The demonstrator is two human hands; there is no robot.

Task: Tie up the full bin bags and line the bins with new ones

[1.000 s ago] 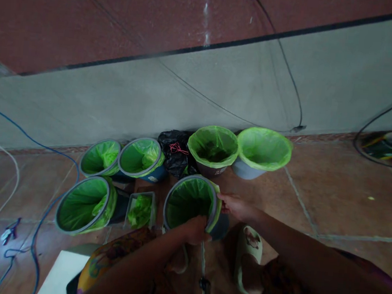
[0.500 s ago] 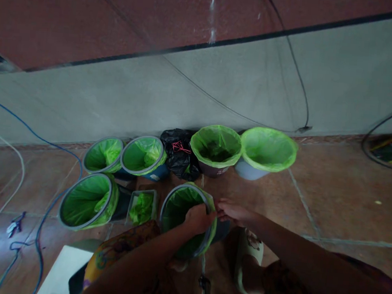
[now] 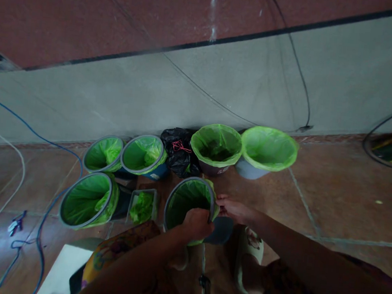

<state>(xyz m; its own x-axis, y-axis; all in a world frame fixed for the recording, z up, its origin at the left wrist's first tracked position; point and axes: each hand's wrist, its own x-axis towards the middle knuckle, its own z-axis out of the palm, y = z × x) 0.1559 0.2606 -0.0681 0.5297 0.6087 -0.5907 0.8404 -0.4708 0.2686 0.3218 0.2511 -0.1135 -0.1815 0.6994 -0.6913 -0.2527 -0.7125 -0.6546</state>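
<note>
A trash bin (image 3: pixel 222 231) with a grey rim and a green liner bag (image 3: pixel 186 199) tips toward the left in front of me. My left hand (image 3: pixel 199 223) is closed over the right side of its rim, fingers inside the mouth. On the outside of the same rim, my right hand (image 3: pixel 233 210) pinches the folded-over edge of the liner; its fingertips are partly hidden. Just left of this bin is a small clear box (image 3: pixel 154 207) with crumpled green bags (image 3: pixel 141 207) in it.
Lined bins stand left (image 3: pixel 84 201) and along the wall (image 3: pixel 268 146), with a knotted black bag (image 3: pixel 178 152) between them. A blue cable (image 3: pixel 41 225) and keys (image 3: pixel 16 223) lie on the floor at left. My slippered foot (image 3: pixel 253 248) is beside the held bin.
The held bin has turned and shifted slightly up and right, showing more of its outer body. My left hand moved a little lower along the rim; the right hand stays at the liner edge.
</note>
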